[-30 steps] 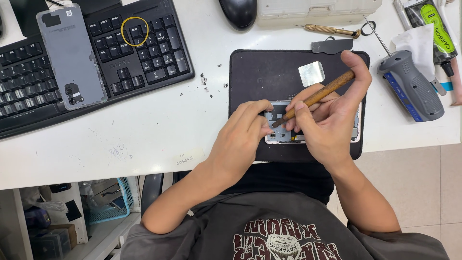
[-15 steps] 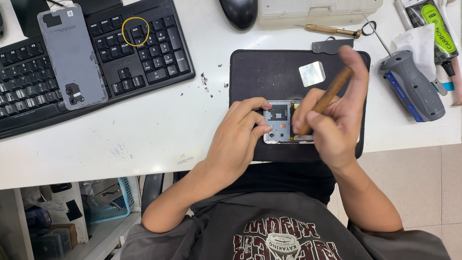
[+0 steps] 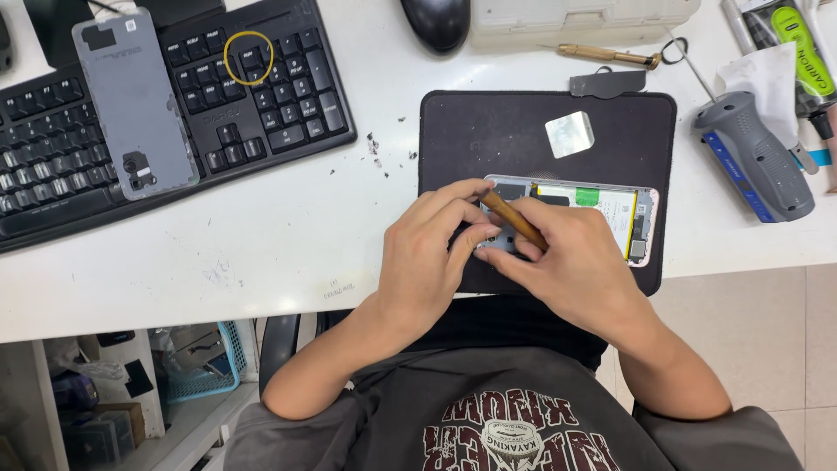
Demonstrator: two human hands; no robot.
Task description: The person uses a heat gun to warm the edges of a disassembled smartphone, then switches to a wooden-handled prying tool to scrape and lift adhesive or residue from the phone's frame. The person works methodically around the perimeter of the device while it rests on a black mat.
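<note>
An opened phone (image 3: 610, 209) lies on a black mat (image 3: 523, 131), its battery and green-tagged inner parts showing. My right hand (image 3: 571, 266) grips a brown wooden-handled tool (image 3: 513, 218), lying low across the phone's left end. My left hand (image 3: 436, 249) rests on that same end, fingers pinched close to the tool's tip. The spot where the tip meets the phone is hidden by my fingers.
A grey phone back cover (image 3: 135, 105) lies on a black keyboard (image 3: 261, 96) at the left. A silver square plate (image 3: 569, 134) sits on the mat. A grey-handled tool (image 3: 754, 157), a brass-handled driver (image 3: 606, 55), a black mouse (image 3: 436, 22) and a pale case (image 3: 584, 13) line the back.
The tool has swung from upright over the phone's right part to lying low across its left end. My right hand dropped toward me, uncovering the battery; my left hand stayed put.
</note>
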